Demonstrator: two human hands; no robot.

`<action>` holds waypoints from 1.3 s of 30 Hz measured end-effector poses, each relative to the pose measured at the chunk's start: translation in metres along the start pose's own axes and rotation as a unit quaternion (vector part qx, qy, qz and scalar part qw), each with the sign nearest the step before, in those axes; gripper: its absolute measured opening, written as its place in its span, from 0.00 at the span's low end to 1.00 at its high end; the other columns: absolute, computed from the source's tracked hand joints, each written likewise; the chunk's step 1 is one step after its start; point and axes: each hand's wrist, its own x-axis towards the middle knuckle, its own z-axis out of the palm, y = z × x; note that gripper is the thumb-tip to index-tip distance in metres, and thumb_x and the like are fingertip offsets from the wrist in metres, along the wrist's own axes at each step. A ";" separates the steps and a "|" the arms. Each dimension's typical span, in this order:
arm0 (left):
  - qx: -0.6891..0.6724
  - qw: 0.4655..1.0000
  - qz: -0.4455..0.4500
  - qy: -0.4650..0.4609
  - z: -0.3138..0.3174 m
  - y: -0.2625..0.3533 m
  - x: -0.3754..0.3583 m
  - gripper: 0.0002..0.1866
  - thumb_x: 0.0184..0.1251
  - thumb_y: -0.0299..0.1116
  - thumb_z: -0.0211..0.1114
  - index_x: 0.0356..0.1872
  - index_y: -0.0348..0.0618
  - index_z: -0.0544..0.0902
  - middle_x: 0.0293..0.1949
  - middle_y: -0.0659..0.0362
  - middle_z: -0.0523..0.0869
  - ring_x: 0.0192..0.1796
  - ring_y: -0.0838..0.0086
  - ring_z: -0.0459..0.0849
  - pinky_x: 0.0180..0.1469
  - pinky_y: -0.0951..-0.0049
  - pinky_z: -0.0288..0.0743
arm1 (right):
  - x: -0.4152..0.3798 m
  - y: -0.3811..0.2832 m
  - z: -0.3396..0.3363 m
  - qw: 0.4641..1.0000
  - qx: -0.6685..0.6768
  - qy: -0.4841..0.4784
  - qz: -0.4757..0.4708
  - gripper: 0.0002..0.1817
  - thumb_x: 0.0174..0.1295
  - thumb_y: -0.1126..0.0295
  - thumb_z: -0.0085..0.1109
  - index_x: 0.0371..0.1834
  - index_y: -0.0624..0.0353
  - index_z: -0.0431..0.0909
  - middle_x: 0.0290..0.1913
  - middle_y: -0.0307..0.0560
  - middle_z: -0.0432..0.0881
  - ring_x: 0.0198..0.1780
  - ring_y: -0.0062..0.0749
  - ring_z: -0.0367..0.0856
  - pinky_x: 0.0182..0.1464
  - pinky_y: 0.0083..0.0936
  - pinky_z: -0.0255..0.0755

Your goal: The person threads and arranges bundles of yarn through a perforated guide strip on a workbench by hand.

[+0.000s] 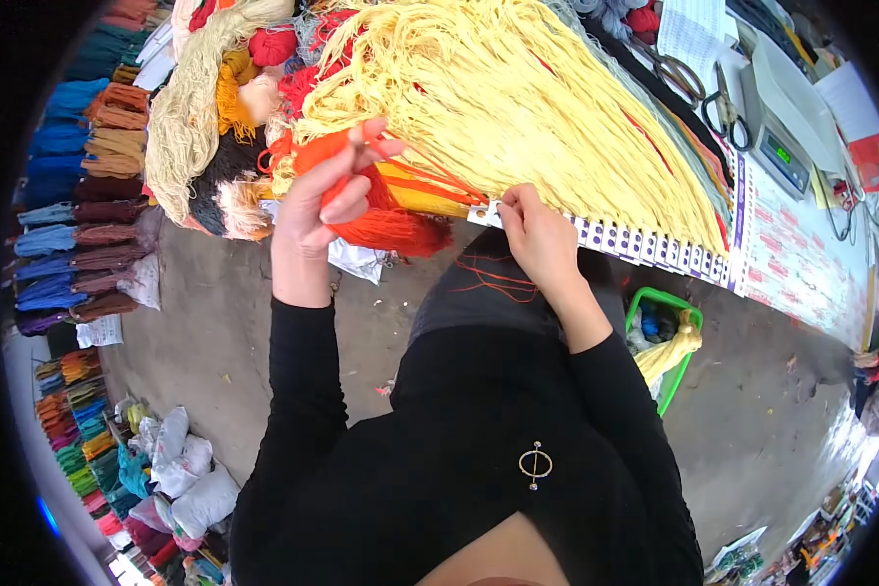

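Black sleeves reached up from the person's chest toward the table edge. Farther out, the left hand (327,200) was curled around a bundle of orange yarn (386,220), fingers closed on its strands. To its right, the right hand (537,234) pinched at the perforated sample card (654,246), fingertips pressed together. Beyond both lay a fan of yellow yarn (518,98), with scissors (723,107) farther back.

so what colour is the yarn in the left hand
Orange: the yarn clutched in the left hand shows best in the head view.
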 end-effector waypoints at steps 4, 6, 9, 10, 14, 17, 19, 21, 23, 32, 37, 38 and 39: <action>0.074 0.997 -0.015 0.004 0.017 -0.012 0.010 0.29 0.68 0.25 0.47 0.70 0.45 0.54 0.58 0.36 0.72 0.11 0.91 0.62 0.16 0.91 0.56 | -0.001 0.001 -0.003 1.000 0.020 0.007 -0.020 0.08 0.62 0.64 0.54 0.39 0.54 0.72 0.27 0.43 0.82 0.29 0.42 0.81 0.30 0.34 0.71; 0.106 0.994 -0.005 -0.003 0.020 -0.013 0.013 0.27 0.68 0.26 0.49 0.69 0.42 0.58 0.54 0.37 0.76 0.12 0.90 0.63 0.16 0.91 0.56 | -0.001 0.001 -0.004 0.999 0.020 0.001 -0.027 0.08 0.62 0.64 0.53 0.40 0.54 0.71 0.29 0.44 0.83 0.30 0.44 0.81 0.30 0.35 0.72; 0.180 0.982 0.030 0.050 0.021 -0.017 0.017 0.22 0.70 0.28 0.48 0.65 0.48 0.66 0.57 0.39 0.74 0.11 0.89 0.62 0.14 0.90 0.55 | 0.000 0.000 -0.004 0.999 0.017 -0.001 -0.028 0.08 0.62 0.64 0.53 0.39 0.54 0.71 0.29 0.45 0.83 0.30 0.44 0.81 0.30 0.35 0.72; 0.186 0.979 0.049 0.075 0.022 -0.019 0.019 0.16 0.69 0.31 0.52 0.56 0.42 0.75 0.50 0.42 0.80 0.12 0.88 0.62 0.14 0.89 0.54 | 0.000 0.000 -0.004 0.999 0.015 -0.001 -0.028 0.08 0.62 0.64 0.53 0.39 0.54 0.72 0.29 0.45 0.83 0.30 0.44 0.81 0.30 0.36 0.72; 0.255 0.942 0.140 0.170 0.032 -0.021 0.021 0.11 0.66 0.33 0.59 0.39 0.33 0.81 0.30 0.54 0.85 0.13 0.87 0.62 0.17 0.88 0.53 | -0.001 0.001 -0.002 1.000 0.000 -0.001 -0.028 0.08 0.62 0.63 0.54 0.39 0.54 0.72 0.28 0.47 0.82 0.29 0.45 0.81 0.30 0.36 0.72; 0.349 0.892 0.210 0.196 0.027 -0.019 0.018 0.11 0.66 0.34 0.60 0.35 0.34 0.82 0.21 0.62 0.80 0.14 0.86 0.62 0.17 0.85 0.52 | 0.000 0.001 -0.002 1.000 0.005 0.003 -0.028 0.08 0.62 0.63 0.54 0.39 0.53 0.72 0.27 0.47 0.82 0.29 0.45 0.81 0.30 0.37 0.71; 0.339 0.887 0.213 0.228 0.025 -0.010 0.013 0.10 0.66 0.34 0.60 0.31 0.36 0.81 0.16 0.66 0.73 0.14 0.85 0.61 0.17 0.83 0.51 | 0.000 0.001 -0.002 1.000 -0.004 -0.002 -0.019 0.08 0.62 0.63 0.54 0.39 0.53 0.72 0.27 0.45 0.82 0.29 0.44 0.81 0.30 0.36 0.71; 0.277 0.912 0.170 0.250 0.025 0.002 0.007 0.11 0.68 0.34 0.56 0.30 0.37 0.80 0.19 0.64 0.75 0.14 0.86 0.60 0.17 0.84 0.50 | 0.000 0.000 -0.002 1.000 -0.012 -0.007 -0.012 0.07 0.62 0.64 0.54 0.39 0.53 0.72 0.28 0.43 0.82 0.30 0.42 0.81 0.31 0.34 0.71; 0.131 0.985 0.083 0.075 0.008 0.025 -0.005 0.11 0.70 0.33 0.51 0.35 0.36 0.77 0.23 0.61 0.78 0.13 0.87 0.60 0.15 0.86 0.51 | 0.000 0.001 -0.003 1.000 0.000 0.001 -0.015 0.08 0.62 0.63 0.54 0.39 0.52 0.73 0.28 0.43 0.82 0.31 0.43 0.81 0.31 0.35 0.71; 0.339 0.921 -0.181 0.068 0.017 -0.065 0.041 0.10 0.64 0.33 0.59 0.44 0.42 0.78 0.17 0.62 0.80 0.10 0.85 0.64 0.11 0.84 0.54 | 0.003 0.015 -0.013 0.895 0.440 -0.071 0.022 0.05 0.64 0.75 0.53 0.41 0.61 0.70 0.23 0.34 0.74 0.27 0.14 0.70 0.33 0.13 0.65; 0.448 0.873 -0.114 0.156 0.011 -0.085 0.042 0.11 0.66 0.40 0.59 0.35 0.43 0.81 0.17 0.64 0.77 0.16 0.83 0.70 0.18 0.82 0.61 | 0.002 0.017 -0.009 0.980 0.185 -0.071 -0.008 0.08 0.66 0.63 0.47 0.42 0.52 0.72 0.25 0.40 0.80 0.31 0.36 0.81 0.35 0.29 0.71; 0.443 0.851 -0.155 0.237 -0.005 -0.066 0.039 0.12 0.65 0.42 0.59 0.35 0.45 0.81 0.17 0.66 0.75 0.18 0.82 0.70 0.20 0.83 0.60 | 0.001 0.011 -0.013 0.980 0.186 -0.071 -0.004 0.08 0.66 0.63 0.47 0.42 0.52 0.72 0.25 0.40 0.80 0.31 0.36 0.81 0.35 0.29 0.71; 0.359 0.877 -0.131 0.291 -0.018 -0.043 0.034 0.10 0.63 0.42 0.61 0.32 0.47 0.81 0.14 0.68 0.70 0.15 0.83 0.64 0.17 0.83 0.54 | 0.001 0.007 -0.014 0.991 0.117 -0.071 -0.006 0.08 0.66 0.62 0.46 0.41 0.52 0.71 0.25 0.41 0.80 0.31 0.39 0.80 0.34 0.32 0.71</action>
